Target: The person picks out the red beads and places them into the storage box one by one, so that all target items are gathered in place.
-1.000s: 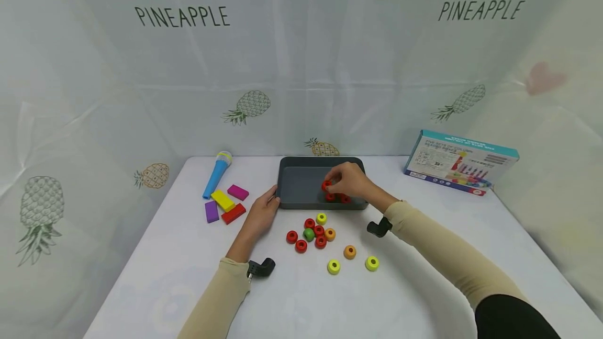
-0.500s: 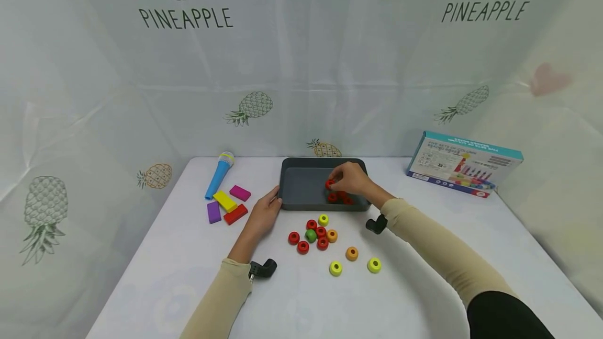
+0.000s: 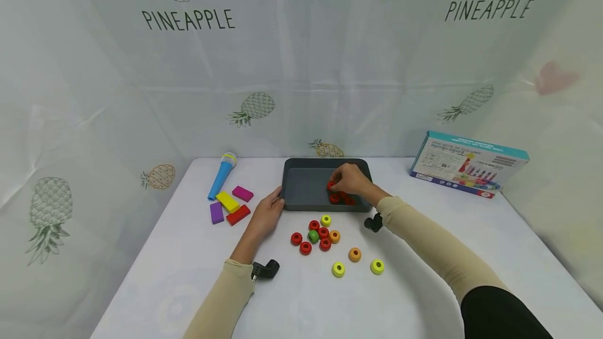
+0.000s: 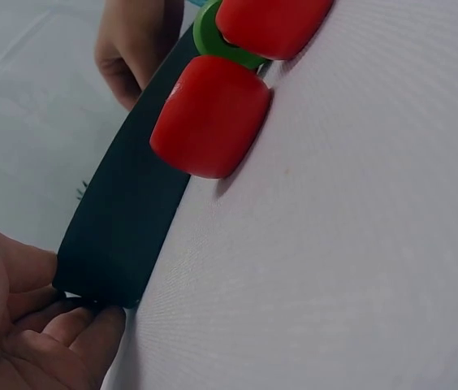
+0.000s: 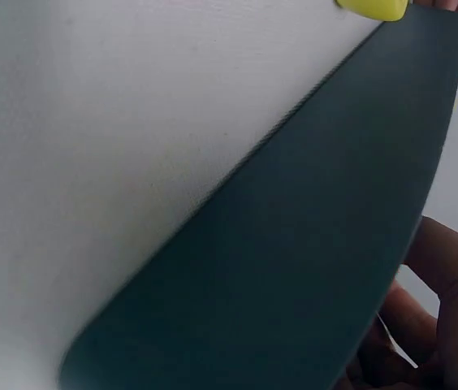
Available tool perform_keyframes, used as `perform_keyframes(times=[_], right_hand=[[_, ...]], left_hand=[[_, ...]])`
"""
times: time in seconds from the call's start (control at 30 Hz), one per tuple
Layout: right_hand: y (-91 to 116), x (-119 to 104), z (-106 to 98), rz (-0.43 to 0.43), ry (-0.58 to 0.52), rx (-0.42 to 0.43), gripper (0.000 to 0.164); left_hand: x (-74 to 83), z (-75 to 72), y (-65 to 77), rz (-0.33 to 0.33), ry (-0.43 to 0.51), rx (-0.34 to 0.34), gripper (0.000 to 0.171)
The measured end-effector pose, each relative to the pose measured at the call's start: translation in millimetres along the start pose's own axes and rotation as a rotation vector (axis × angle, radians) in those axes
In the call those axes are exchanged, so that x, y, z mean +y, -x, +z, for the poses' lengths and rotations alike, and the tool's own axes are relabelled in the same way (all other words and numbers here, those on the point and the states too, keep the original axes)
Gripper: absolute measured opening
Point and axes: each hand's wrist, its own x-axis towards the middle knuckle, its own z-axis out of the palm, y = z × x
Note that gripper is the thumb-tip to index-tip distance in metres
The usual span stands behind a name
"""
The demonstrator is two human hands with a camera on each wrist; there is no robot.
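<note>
A dark grey rectangular tray (image 3: 303,184) lies near the back of the white table. My left hand (image 3: 267,214) grips its left edge near the front corner, thumb and fingers on either side of the wall (image 4: 119,219) in the left wrist view. Over the tray's right half, my right hand (image 3: 352,179) pinches a red bead (image 3: 331,186) with a hole. Several red beads (image 3: 334,199) rest in the tray just below those fingers, partly covered by them. In the right wrist view the tray wall (image 5: 310,211) hides the fingertips.
In front of the tray lie several loose beads: red (image 3: 305,248), orange (image 3: 355,254), yellow (image 3: 338,269) and one green (image 3: 313,236). A blue toy microphone (image 3: 220,178) and coloured blocks (image 3: 228,202) lie at left. A printed box (image 3: 466,165) stands at the back right.
The whole scene has shifted slightly right in the head view. Both hands have stayed at the tray, the right one still pinching the red bead over it.
</note>
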Motion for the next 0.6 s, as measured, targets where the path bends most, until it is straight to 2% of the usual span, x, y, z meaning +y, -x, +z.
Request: perform_keyframes(times=[0.37, 0.6], right_hand=[[2.2, -2.5, -1.2, -0.023, 0.018, -0.007, 0.022], [3.6, -2.8, -0.9, -0.001, 0.013, -0.016, 0.026]], left_hand=[[1.9, 0.5, -1.3, 0.003, 0.011, 0.002, 0.055], [0.6, 2.4, 0.3, -0.014, 0.000, 0.010, 0.055]])
